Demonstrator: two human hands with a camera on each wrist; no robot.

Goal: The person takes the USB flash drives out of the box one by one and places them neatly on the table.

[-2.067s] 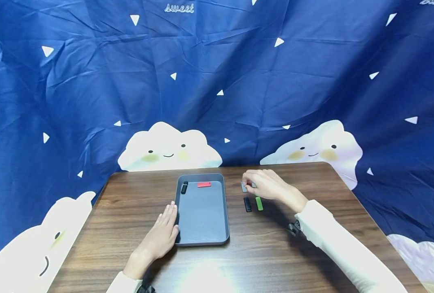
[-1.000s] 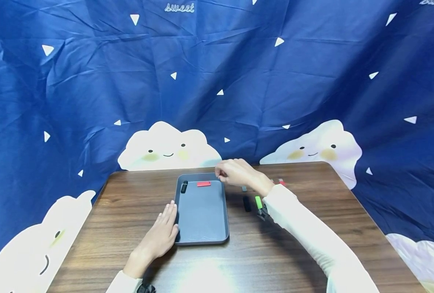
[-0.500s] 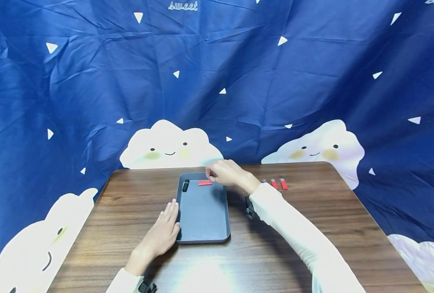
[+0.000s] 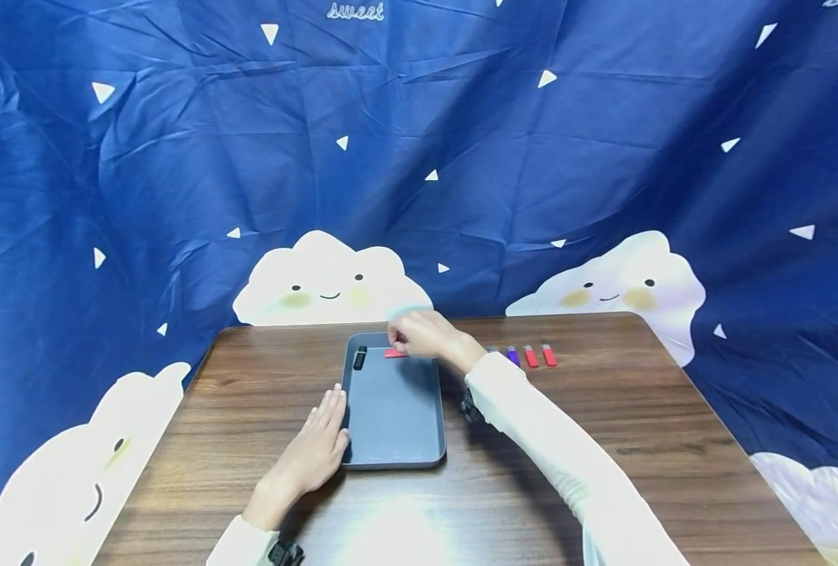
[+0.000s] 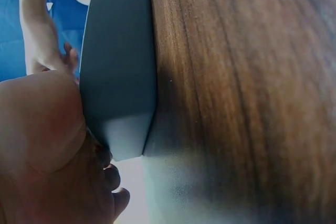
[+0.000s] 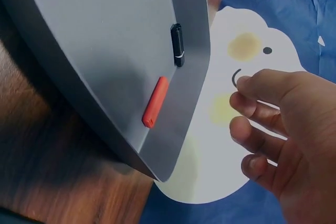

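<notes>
Both hands at grey tray: left hand flat vs edge, right hand curled over far end, grip unclear.

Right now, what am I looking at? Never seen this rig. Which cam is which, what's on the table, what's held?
No machine: a person with three cameras, one on the head, one on each wrist. The head view shows a wooden table with a grey tray. The left hand rests flat against the tray's left edge. The right hand hovers over the tray's far end with curled fingers; whether it holds anything is unclear. In the tray lie a black stick and a red stick. More small sticks lie on the table.
</notes>
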